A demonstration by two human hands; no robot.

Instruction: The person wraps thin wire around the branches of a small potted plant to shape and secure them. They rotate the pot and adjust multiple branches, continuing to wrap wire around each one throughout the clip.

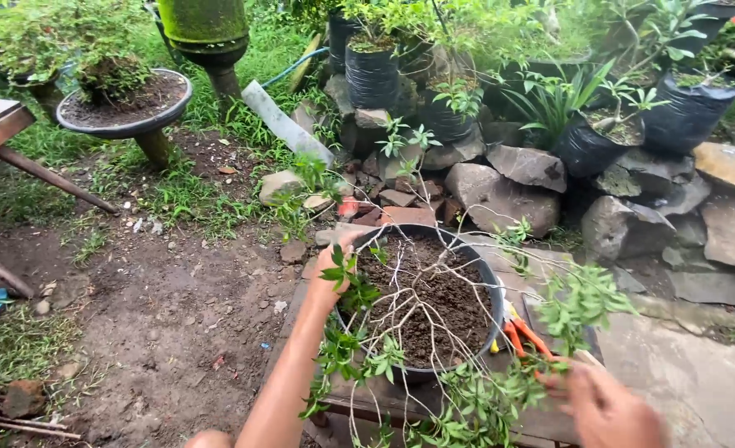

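1. Head view: left hand (333,267) grips the near-left rim of the black pot (492,286) of soil.
2. Right hand (604,406), near right, closes on a leafy branch (500,390); orange pruners (521,333) lie beside the pot.

The left hand (332,267) rests on the left rim of the pot (492,286), fingertips at the rim's far-left edge. Soil (442,303) fills the pot, right of those fingers, and a shrub (421,290) stands in it, its branches spreading toward the viewer. The right hand (604,402) sits at the pot's near right, fingers among the leaves. Pruners (521,332) lie just beyond those fingers (beside the pot). Rocks (500,195) lie behind the pot.
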